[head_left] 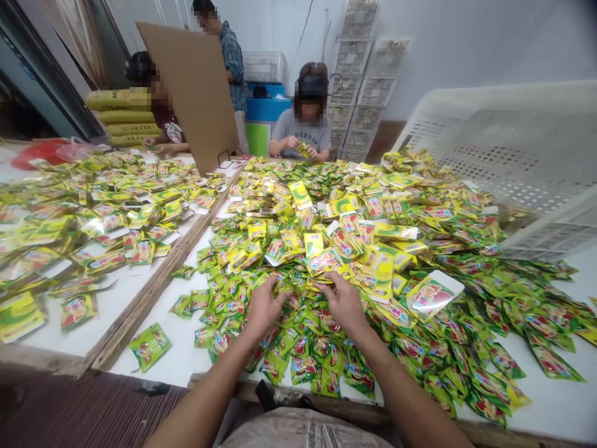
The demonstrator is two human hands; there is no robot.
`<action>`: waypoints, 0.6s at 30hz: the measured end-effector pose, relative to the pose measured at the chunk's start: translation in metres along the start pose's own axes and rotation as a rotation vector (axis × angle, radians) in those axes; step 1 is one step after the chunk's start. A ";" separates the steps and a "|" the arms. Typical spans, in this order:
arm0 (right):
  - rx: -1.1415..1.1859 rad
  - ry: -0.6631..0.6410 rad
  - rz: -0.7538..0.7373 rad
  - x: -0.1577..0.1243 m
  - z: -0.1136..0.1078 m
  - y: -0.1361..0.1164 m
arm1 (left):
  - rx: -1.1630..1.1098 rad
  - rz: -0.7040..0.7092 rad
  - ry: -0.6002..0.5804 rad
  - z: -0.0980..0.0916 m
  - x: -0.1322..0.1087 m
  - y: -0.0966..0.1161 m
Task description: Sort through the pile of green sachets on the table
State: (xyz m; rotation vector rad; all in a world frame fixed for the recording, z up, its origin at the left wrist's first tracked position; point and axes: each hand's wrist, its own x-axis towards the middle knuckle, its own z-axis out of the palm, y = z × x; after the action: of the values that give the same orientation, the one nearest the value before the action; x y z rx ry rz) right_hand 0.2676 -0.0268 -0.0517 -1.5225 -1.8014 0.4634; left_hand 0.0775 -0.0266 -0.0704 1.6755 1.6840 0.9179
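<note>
Both my hands are low over a heap of small printed packets near the middle of the table. The fingers of my left hand (267, 305) are curled in a pinch, and a bit of green packet shows at their tips. A short way to the right, my right hand (345, 305) has its thumb and fingers closed around the edge of a yellow packet, partly hidden by the fingers. Small green packets (305, 367) with red print lie under and around both wrists. Beyond the fingertips are flat yellow packs (380, 274) with white card ends.
A wooden strip (158, 280) divides the table, with more yellow packs (112, 227) to its left. A white perforated crate (504, 155) tilts at the right. A cardboard sheet (191, 93) stands upright at the back. Across the table a person (303, 127) handles a packet; two others are farther left.
</note>
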 end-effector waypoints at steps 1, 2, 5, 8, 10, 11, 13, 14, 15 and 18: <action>0.086 -0.017 0.054 -0.002 -0.003 -0.003 | -0.097 -0.012 0.020 0.000 -0.001 0.000; 0.184 -0.051 0.111 -0.004 -0.006 -0.008 | -0.187 -0.024 0.032 0.000 -0.001 0.000; 0.519 -0.215 0.265 -0.007 -0.014 -0.024 | -0.417 -0.074 -0.043 -0.001 -0.003 0.004; 0.671 -0.364 0.248 -0.007 -0.017 -0.035 | -0.557 -0.118 -0.263 -0.005 -0.007 0.011; 0.580 -0.392 0.184 -0.008 -0.016 -0.037 | -0.585 -0.126 -0.357 -0.008 -0.010 0.015; 0.505 -0.385 0.155 -0.008 -0.016 -0.036 | -0.589 -0.121 -0.383 -0.009 -0.012 0.016; 0.389 -0.356 0.118 -0.009 -0.017 -0.033 | -0.619 -0.119 -0.416 -0.011 -0.015 0.018; 0.372 -0.352 0.110 -0.010 -0.018 -0.032 | -0.647 -0.131 -0.429 -0.012 -0.016 0.019; 0.379 -0.354 0.109 -0.010 -0.019 -0.031 | -0.676 -0.152 -0.444 -0.013 -0.017 0.019; 0.382 -0.373 0.118 -0.010 -0.023 -0.032 | -0.725 -0.194 -0.492 -0.014 -0.020 0.022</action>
State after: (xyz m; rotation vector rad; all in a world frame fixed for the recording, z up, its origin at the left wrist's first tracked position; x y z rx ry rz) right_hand 0.2621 -0.0479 -0.0174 -1.3366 -1.7638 1.1434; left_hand 0.0799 -0.0484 -0.0458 1.0982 0.9887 0.8014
